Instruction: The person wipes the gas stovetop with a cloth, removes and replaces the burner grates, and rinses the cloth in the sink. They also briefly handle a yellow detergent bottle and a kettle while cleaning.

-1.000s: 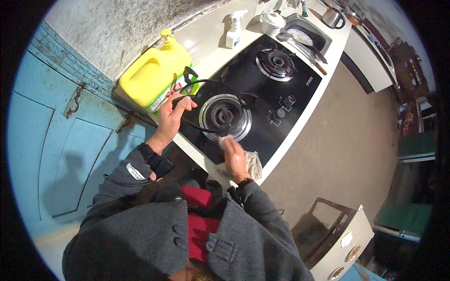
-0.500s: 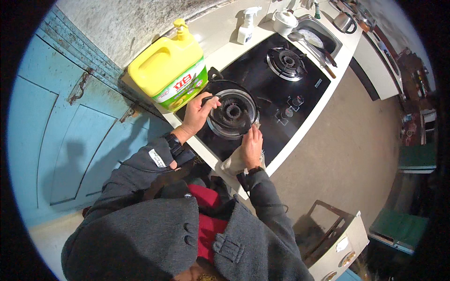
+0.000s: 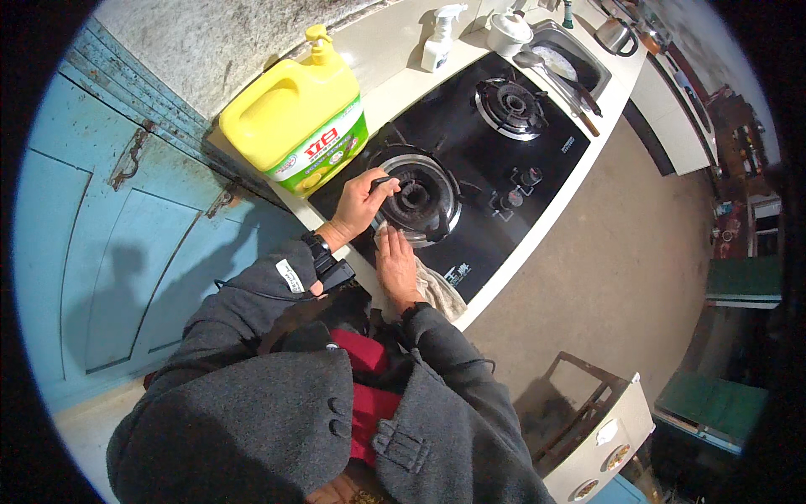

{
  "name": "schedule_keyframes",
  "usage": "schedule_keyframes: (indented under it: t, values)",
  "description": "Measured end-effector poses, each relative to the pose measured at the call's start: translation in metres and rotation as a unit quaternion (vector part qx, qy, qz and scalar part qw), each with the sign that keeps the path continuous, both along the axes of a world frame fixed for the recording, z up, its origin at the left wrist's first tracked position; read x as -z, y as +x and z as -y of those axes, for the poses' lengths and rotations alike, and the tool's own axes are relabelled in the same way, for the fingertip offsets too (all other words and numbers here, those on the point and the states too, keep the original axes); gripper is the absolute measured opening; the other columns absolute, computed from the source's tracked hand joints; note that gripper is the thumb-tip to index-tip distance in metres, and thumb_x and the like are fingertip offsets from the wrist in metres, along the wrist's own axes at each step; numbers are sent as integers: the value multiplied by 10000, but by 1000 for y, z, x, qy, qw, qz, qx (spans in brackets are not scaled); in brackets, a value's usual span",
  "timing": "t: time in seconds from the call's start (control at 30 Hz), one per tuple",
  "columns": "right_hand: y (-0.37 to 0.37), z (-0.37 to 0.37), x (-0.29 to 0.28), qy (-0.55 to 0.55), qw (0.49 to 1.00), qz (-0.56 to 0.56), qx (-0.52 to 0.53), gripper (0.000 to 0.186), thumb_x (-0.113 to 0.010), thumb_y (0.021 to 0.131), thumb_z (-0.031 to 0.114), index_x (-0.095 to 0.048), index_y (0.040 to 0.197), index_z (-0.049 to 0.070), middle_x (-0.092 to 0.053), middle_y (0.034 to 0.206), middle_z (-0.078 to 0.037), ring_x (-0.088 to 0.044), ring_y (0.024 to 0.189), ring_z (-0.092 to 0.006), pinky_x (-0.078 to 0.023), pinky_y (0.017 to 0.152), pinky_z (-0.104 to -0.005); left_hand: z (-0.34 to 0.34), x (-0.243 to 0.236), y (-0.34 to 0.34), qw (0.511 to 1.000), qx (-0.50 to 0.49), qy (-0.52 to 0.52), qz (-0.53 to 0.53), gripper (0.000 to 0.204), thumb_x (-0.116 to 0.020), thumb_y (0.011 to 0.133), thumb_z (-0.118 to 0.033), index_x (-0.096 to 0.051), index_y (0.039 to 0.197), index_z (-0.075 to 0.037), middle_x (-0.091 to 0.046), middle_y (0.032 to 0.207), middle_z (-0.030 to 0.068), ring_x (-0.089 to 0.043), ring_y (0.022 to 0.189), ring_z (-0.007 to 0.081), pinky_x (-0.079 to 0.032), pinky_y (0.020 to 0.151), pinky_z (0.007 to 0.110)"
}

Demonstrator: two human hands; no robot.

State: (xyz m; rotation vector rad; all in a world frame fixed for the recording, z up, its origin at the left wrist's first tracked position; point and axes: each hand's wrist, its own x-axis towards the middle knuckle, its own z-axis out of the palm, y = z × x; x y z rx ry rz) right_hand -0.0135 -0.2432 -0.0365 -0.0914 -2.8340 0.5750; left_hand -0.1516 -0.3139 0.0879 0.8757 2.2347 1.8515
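A black glass gas stove [image 3: 537, 134] with two burners lies on a white counter. My left hand [image 3: 363, 204] grips the black pan support [image 3: 420, 202] of the near burner at its left prong. My right hand [image 3: 397, 267] lies flat on a pale cloth [image 3: 437, 290] pressed on the stove's near edge, just below that burner. The far burner [image 3: 508, 105] stands untouched.
A big yellow jug with a green label [image 3: 298, 118] stands left of the stove. Behind are a white spray bottle [image 3: 438, 42], a white pot [image 3: 508, 32], a sink with utensils [image 3: 571, 71] and a kettle [image 3: 615, 34]. A blue door [image 3: 101, 252] is on my left; a wooden frame [image 3: 588, 420] stands on the floor.
My left hand moved from the jug's side onto the near burner's pan support. My right hand with the cloth slid down to the stove's near edge.
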Motion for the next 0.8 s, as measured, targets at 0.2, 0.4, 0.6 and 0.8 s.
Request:
schedule_keyframes:
  t: [0.2,0.4,0.6,0.8]
  values:
    - [-35,31,2,46,998,-31,-2,515,-510,859,64,-421,1346,-79,-456,1326,-262,-479,1179,-391,-417,1008,-437,8,2,-5,1000,9,-17,4,231,-612,956,-150,-598,1065,53,-712,857,71,-608,753,105,-492,757,256]
    - [-83,51,7,54,991,-120,33,489,-559,826,83,-492,1271,-110,-520,1231,-277,-486,1155,-418,-423,985,-474,14,0,-7,999,-39,27,19,142,-638,929,-127,-627,910,13,-688,798,72,-636,719,126,-508,653,264]
    - [-81,44,7,-31,998,-44,43,454,-557,847,93,-489,1266,-66,-551,1196,-219,-554,1078,-370,-496,877,-429,21,-2,-12,999,-21,27,0,161,-635,934,-133,-623,936,27,-690,793,84,-627,709,120,-502,638,260]
    - [-17,10,-7,111,993,37,-11,490,-489,895,132,-429,1349,-43,-546,1269,-159,-539,1167,-285,-437,976,-378,16,6,-12,999,-18,46,8,173,-630,938,-150,-633,892,17,-676,753,79,-619,686,119,-486,641,252]
